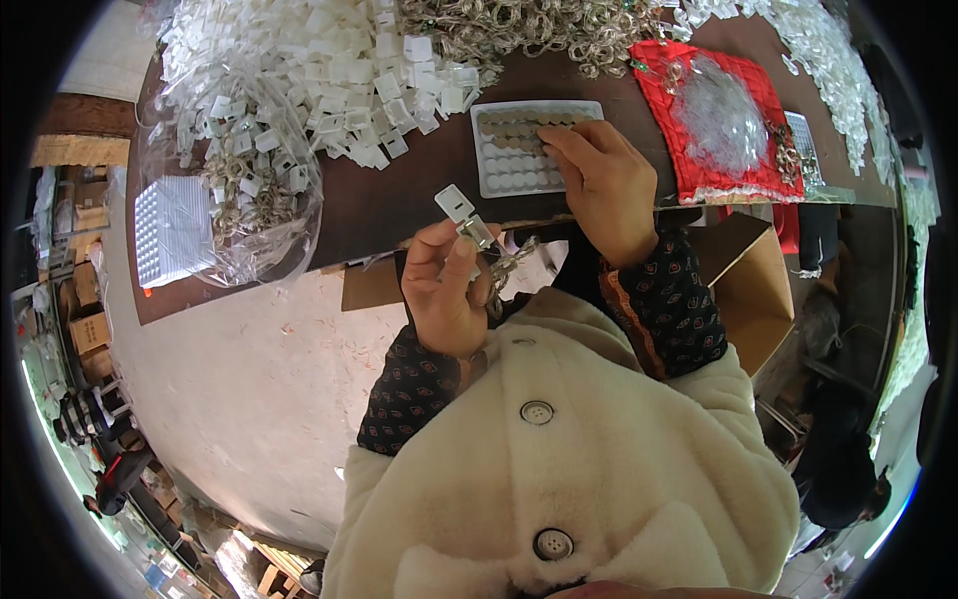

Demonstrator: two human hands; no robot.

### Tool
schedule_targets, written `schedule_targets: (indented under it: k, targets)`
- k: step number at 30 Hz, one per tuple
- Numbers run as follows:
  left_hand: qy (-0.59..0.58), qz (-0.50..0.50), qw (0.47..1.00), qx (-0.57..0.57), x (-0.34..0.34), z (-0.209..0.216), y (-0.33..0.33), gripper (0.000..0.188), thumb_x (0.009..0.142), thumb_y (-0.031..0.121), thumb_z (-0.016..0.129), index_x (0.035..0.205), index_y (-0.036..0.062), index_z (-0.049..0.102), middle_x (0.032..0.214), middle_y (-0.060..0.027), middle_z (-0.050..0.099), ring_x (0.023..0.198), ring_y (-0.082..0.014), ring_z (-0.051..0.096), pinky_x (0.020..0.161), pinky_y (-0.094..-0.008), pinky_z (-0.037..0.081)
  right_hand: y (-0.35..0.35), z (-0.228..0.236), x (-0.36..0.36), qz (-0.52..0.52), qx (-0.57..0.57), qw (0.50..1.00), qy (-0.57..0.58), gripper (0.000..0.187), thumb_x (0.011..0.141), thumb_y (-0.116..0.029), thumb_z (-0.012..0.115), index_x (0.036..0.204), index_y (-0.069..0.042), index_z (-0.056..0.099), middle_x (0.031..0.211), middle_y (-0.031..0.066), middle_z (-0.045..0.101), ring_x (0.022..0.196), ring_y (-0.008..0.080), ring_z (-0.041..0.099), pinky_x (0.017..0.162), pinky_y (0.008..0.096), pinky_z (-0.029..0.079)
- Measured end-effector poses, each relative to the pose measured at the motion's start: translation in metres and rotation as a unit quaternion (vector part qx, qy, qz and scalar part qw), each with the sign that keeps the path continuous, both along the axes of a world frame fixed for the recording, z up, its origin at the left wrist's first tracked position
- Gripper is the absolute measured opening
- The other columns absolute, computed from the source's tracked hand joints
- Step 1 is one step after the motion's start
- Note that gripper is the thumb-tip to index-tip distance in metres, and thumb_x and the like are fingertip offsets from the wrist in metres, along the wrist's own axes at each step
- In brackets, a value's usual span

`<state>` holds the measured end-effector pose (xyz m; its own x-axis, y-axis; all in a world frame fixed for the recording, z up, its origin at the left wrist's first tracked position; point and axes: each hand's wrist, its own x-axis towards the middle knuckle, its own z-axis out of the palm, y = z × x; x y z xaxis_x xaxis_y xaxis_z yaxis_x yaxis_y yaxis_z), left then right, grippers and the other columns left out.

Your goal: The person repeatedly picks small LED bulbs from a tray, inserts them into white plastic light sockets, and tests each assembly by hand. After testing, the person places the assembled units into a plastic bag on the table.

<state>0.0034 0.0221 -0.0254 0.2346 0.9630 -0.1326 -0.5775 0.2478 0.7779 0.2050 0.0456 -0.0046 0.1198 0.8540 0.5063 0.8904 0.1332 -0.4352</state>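
Observation:
My left hand (446,290) is closed around a small white plastic clip with a metal ring and chain (469,222), held up just below the dark brown table's edge (379,205). My right hand (602,180) rests on a white tray of round discs (509,160), fingertips on its upper rows; whether it pinches a disc is hidden. The tray holds tan discs at the top and pale ones below.
A heap of white plastic clips (329,70) covers the table's far left. Next to it lie a clear bag of rings (254,200), a pile of metal chains (539,30), a red cloth (714,120) and a cardboard box (758,290).

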Motion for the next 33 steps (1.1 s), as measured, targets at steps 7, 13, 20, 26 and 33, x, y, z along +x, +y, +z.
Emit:
schedule_targets:
  k: [7,13,20,26,33]
  targets:
    - [-0.011,-0.006,1.000,-0.003,-0.0016,0.0000,0.0015,0.019,0.099,0.014,0.063,0.115,0.0053,0.058,0.106,-0.0156,0.071,0.056,-0.0050,0.046,0.049,-0.0189,0.035,0.0008,0.0011,0.0010,0.017,-0.010,0.999,0.040,0.014,0.086,-0.005,0.069,0.098,-0.010,0.069,0.091,0.0092,0.065,0.082,0.0309,0.066,0.069,0.0383,0.053]
    - [-0.012,-0.011,1.000,-0.022,-0.0023,0.0020,0.0019,0.018,0.098,0.014,0.063,0.114,0.0064,0.059,0.106,-0.0158,0.071,0.057,-0.0044,0.046,0.049,-0.0184,0.034,0.0033,0.0019,0.0005,0.064,-0.009,0.998,-0.005,0.015,0.083,-0.003,0.069,0.098,-0.008,0.067,0.092,0.0097,0.064,0.082,0.0325,0.065,0.069,0.0387,0.053]
    - [-0.032,-0.030,0.997,-0.063,-0.0026,0.0017,0.0033,0.019,0.098,0.016,0.063,0.116,0.0075,0.060,0.107,-0.0147,0.071,0.058,-0.0029,0.045,0.049,-0.0177,0.034,0.0028,0.0025,-0.0008,0.071,-0.013,0.997,0.020,0.017,0.083,-0.001,0.069,0.099,-0.007,0.067,0.094,0.0095,0.064,0.082,0.0321,0.065,0.069,0.0379,0.052]
    - [-0.035,-0.031,0.997,-0.057,-0.0027,0.0001,0.0025,0.019,0.098,0.016,0.063,0.115,0.0070,0.061,0.106,-0.0144,0.072,0.057,-0.0031,0.045,0.049,-0.0170,0.035,0.0037,-0.0014,-0.0034,0.096,0.000,0.995,0.022,0.024,0.081,0.000,0.069,0.103,-0.010,0.069,0.093,0.0082,0.063,0.082,0.0309,0.065,0.069,0.0381,0.053]
    - [-0.042,-0.033,0.997,-0.049,-0.0044,-0.0018,0.0034,0.019,0.099,0.016,0.062,0.115,0.0055,0.062,0.105,-0.0133,0.071,0.058,-0.0033,0.047,0.048,-0.0166,0.037,0.0044,0.0018,-0.0011,0.113,-0.019,0.993,-0.040,0.022,0.079,-0.002,0.072,0.100,-0.011,0.069,0.092,0.0069,0.062,0.084,0.0304,0.063,0.072,0.0409,0.052]
